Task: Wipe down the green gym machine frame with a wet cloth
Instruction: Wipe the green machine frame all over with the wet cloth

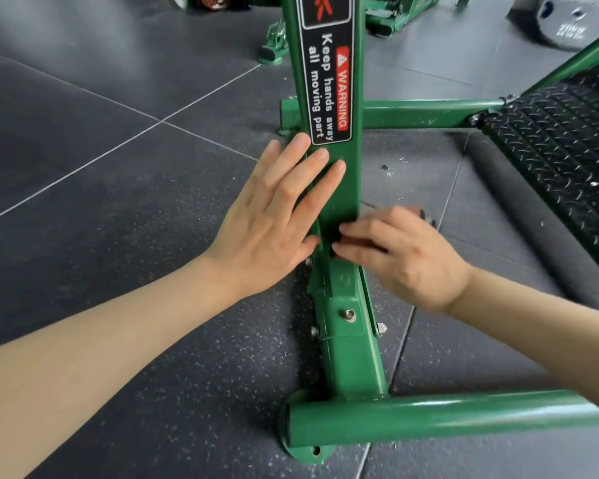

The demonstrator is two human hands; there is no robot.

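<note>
The green frame [339, 188] stands upright on the dark rubber floor [118, 167], a black warning label [327, 88] fixed on its face. The left hand [277, 216] is laid flat against it, fingers straight. Just below, the right hand [398, 254] is curled, its grip pinched on a small dark reddish cloth [351, 240] pressed to the frame. A black tread plate [561, 150] is seen at right.

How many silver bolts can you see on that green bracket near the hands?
4: one on the bracket's top face, one on its left edge, one on its right edge, one just under the left hand. Others may be hidden.
</note>
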